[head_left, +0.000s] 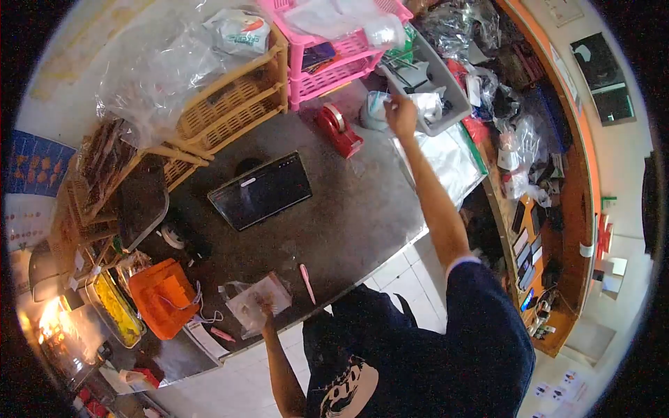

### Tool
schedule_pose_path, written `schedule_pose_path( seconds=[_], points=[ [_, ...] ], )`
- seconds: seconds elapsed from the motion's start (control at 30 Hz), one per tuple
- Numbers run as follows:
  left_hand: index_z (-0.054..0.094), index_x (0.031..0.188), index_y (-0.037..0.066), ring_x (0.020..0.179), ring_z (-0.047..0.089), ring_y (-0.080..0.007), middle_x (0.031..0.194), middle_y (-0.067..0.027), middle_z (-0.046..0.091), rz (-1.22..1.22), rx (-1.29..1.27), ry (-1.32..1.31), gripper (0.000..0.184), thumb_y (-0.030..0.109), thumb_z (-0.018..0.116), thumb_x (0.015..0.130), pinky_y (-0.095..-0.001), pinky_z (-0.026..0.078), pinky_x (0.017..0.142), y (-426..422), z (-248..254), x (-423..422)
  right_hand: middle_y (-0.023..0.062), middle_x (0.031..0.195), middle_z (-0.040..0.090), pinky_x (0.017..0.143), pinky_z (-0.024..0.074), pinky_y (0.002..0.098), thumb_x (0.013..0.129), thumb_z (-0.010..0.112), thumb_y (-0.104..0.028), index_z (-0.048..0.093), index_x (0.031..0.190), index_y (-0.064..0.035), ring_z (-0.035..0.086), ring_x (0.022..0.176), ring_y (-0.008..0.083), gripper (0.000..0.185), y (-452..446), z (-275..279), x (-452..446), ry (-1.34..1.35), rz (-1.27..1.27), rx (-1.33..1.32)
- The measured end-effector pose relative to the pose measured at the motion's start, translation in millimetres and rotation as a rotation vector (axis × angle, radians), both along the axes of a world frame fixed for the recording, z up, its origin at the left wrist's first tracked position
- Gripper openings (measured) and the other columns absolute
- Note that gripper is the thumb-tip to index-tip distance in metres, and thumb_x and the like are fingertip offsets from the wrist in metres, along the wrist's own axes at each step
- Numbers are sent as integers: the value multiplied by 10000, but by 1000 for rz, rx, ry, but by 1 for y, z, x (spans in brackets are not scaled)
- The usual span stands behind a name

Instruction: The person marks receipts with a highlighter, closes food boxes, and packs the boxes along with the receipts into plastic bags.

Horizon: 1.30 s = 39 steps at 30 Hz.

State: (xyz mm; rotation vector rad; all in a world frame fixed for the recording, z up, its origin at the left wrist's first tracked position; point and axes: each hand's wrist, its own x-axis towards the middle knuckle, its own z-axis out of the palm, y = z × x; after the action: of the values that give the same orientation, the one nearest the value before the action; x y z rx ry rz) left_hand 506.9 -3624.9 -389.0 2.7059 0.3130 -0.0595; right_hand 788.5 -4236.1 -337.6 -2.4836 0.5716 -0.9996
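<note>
My left hand [266,308] is at the clear plastic bag [245,310], near the front edge of the dark table. Its fingers are closed on the bag, which has a flat pinkish-brown item [277,287] in or under it. My right hand [402,117] reaches far across to the grey bin [456,104]. Its fingers are bent together beside a white and blue plastic packet [375,110]; what they pinch, if anything, is too small to make out. A pink pen [307,283] lies to the right of the bag.
A tablet [261,190] lies mid-table, with a red tape dispenser [339,131] behind it. Pink baskets [334,80] and a tan rack [230,104] line the back. Left are an orange pouch [162,298] and a yellow-filled container [115,306]. Phones [527,259] fill the right shelf.
</note>
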Motion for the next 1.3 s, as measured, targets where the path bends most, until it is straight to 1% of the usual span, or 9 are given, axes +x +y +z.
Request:
schedule_pose_path(
  seconds=[0.17, 0.27, 0.43, 0.5, 0.53, 0.77, 0.9, 1.1, 1.3],
  points=[
    [581, 1324, 102, 1054, 601, -320, 1183, -132, 654, -24, -8, 15, 537, 395, 667, 882, -456, 464, 929, -3, 4, 7, 186, 833, 720, 761, 550, 456, 757, 746, -422, 782, 845, -112, 708, 837, 377, 324, -65, -6, 63, 560, -87, 32],
    [590, 1326, 109, 1069, 596, -321, 1195, -131, 657, -60, -2, 23, 556, 408, 685, 867, -461, 454, 941, -1, 8, 12, 139, 784, 739, 693, 542, 355, 771, 783, -233, 781, 852, -77, 708, 706, 248, 176, -64, 7, 48, 9, -89, 318],
    [604, 1329, 120, 1094, 588, -324, 1215, -130, 663, -232, 66, 36, 588, 429, 714, 841, -467, 439, 961, 1, 39, 51, 41, 873, 745, 673, 503, 274, 901, 701, -146, 760, 994, -19, 631, 751, 88, 168, 146, 122, -71, 321, 523, 555],
    [610, 1330, 124, 1104, 585, -326, 1223, -129, 665, -258, 56, 86, 601, 438, 726, 831, -470, 432, 969, 8, 38, 63, 122, 949, 759, 784, 560, 320, 772, 659, 79, 753, 955, -32, 729, 897, 202, 234, 253, 94, -117, 523, 823, 669],
    [728, 1048, 103, 924, 677, -283, 994, -97, 725, -210, -91, 94, 378, 430, 718, 859, -428, 515, 828, 45, -48, 38, 153, 910, 745, 751, 568, 368, 766, 689, 40, 709, 981, -26, 735, 883, 270, 226, 301, 89, -133, 608, 991, 680],
    [694, 1119, 46, 961, 642, -177, 1058, -67, 704, 401, -1262, 391, 332, 230, 772, 854, -345, 517, 842, 28, 22, 43, 169, 785, 689, 658, 545, 411, 785, 768, -61, 490, 1008, -33, 723, 781, 326, 358, 452, 6, -168, 796, 1138, 558],
    [698, 1081, 43, 926, 641, -168, 1010, -62, 701, 420, -1367, 380, 267, 179, 750, 858, -338, 523, 801, 36, 4, 40, 246, 862, 669, 726, 522, 524, 738, 799, -183, 461, 1107, -35, 675, 832, 455, 522, 455, 12, -165, 961, 1174, 634],
    [683, 1075, 61, 932, 647, -170, 1032, -54, 691, 241, -999, 240, 282, 156, 766, 823, -364, 546, 819, 35, -5, 32, 182, 831, 702, 685, 545, 402, 764, 753, -34, 573, 1109, -15, 719, 767, 309, 391, 424, 4, -209, 831, 1093, 450],
    [685, 975, 27, 773, 656, -179, 846, -58, 679, 246, -1011, 222, 221, 165, 782, 832, -337, 535, 704, 31, 14, 38, 189, 874, 698, 725, 541, 420, 783, 691, 0, 657, 945, -9, 691, 803, 354, 166, 408, 0, -237, 718, 1081, 392]
  ],
)
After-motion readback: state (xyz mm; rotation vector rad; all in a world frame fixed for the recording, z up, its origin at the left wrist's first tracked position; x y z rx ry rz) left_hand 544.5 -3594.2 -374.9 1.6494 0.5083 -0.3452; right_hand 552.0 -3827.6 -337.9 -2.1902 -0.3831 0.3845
